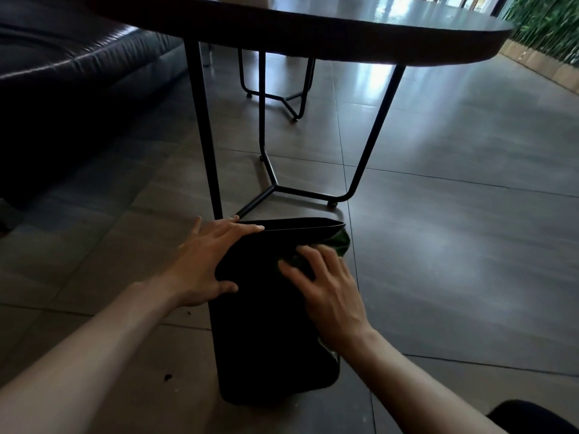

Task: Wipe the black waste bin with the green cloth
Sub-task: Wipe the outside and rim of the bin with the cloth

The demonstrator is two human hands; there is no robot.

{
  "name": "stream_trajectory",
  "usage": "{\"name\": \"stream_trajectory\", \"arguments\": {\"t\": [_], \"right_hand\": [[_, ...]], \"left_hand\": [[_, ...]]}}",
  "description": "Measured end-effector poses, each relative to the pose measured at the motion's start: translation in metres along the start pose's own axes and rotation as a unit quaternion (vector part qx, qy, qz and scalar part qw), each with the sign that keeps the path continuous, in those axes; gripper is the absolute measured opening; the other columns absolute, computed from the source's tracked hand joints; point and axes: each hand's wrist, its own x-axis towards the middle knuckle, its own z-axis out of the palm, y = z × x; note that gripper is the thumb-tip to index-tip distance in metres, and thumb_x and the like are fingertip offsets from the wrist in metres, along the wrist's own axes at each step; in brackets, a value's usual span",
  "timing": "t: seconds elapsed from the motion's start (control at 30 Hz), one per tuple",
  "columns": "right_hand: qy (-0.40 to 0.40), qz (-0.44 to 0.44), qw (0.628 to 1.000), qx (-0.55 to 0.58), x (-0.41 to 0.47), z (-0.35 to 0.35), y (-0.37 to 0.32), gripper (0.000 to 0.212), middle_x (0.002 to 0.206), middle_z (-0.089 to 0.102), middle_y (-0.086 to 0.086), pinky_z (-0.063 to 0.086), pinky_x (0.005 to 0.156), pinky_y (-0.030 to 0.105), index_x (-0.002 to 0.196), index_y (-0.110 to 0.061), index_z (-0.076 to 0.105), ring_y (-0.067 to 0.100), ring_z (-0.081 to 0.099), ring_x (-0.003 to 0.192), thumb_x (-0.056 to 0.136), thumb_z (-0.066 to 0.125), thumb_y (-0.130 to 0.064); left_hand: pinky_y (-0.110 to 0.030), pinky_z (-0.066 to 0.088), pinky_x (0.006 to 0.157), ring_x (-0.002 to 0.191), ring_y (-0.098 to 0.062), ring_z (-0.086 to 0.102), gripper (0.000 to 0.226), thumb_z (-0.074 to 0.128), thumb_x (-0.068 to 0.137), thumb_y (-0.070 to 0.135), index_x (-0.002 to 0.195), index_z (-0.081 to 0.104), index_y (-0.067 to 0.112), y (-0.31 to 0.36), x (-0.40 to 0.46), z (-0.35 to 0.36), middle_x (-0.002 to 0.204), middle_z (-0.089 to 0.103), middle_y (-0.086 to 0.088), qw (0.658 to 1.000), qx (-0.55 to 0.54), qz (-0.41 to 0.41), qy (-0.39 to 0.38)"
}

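The black waste bin (266,327) lies tipped on the tiled floor, its open mouth pointing away from me toward the table legs. My left hand (206,261) clasps the bin's left upper edge near the rim, fingers over the top and thumb on the side. My right hand (326,286) presses the green cloth (340,242) flat against the bin's upper right side near the rim. Only a bunched corner of the cloth shows past my fingertips; the rest is hidden under my palm.
A dark table (344,36) on thin black metal legs (206,136) stands just beyond the bin. A dark leather sofa (62,89) fills the left. Small crumbs (168,376) lie on the floor at the bin's left. A green plant wall (551,23) stands far right.
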Motion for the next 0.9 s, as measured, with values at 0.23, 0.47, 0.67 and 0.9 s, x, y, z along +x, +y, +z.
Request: {"name": "stream_trajectory", "arguments": {"t": [0.23, 0.47, 0.67, 0.9], "right_hand": [[-0.143, -0.104, 0.981, 0.076, -0.056, -0.01, -0.015, 0.034, 0.11, 0.06, 0.003, 0.055, 0.074, 0.04, 0.115, -0.026, 0.064, 0.029, 0.058, 0.098, 0.082, 0.074, -0.03], [0.058, 0.293, 0.944, 0.14, 0.009, -0.078, 0.075, 0.03, 0.089, 0.065, 0.002, 0.048, 0.068, 0.034, 0.093, -0.016, 0.071, 0.026, 0.061, 0.077, 0.07, 0.091, -0.015], [-0.01, 0.341, 0.935, 0.096, 0.052, -0.098, 0.132, 0.037, 0.098, 0.068, 0.0, 0.042, 0.071, 0.032, 0.108, -0.032, 0.068, 0.031, 0.064, 0.087, 0.077, 0.084, -0.021], [-0.319, 0.115, 0.935, 0.1, 0.062, -0.067, 0.108, 0.056, 0.096, 0.043, -0.013, 0.044, 0.075, 0.032, 0.137, -0.06, 0.053, 0.014, 0.05, 0.091, 0.092, 0.074, -0.033]], "left_hand": [[-0.054, -0.001, 0.124, 0.152, -0.008, 0.015, 0.11, 0.09, 0.062, 0.034, 0.148, 0.024, 0.052, -0.001, 0.001, -0.001, 0.154, 0.035, 0.017, 1.0, 0.009, 0.005, -0.001], [-0.053, 0.011, 0.125, 0.15, -0.003, 0.016, 0.109, 0.092, 0.061, 0.027, 0.146, 0.028, 0.051, -0.011, -0.01, -0.009, 0.149, 0.03, 0.028, 1.0, -0.015, 0.008, -0.014], [-0.04, 0.03, 0.119, 0.149, -0.001, 0.015, 0.105, 0.092, 0.063, 0.018, 0.141, 0.029, 0.05, -0.031, -0.025, -0.019, 0.155, 0.025, 0.028, 1.0, -0.006, -0.024, -0.017], [-0.044, 0.039, 0.114, 0.153, 0.0, 0.012, 0.097, 0.09, 0.067, 0.017, 0.136, 0.031, 0.05, -0.051, -0.039, -0.021, 0.159, 0.025, 0.028, 1.0, 0.0, -0.019, -0.011]]}}
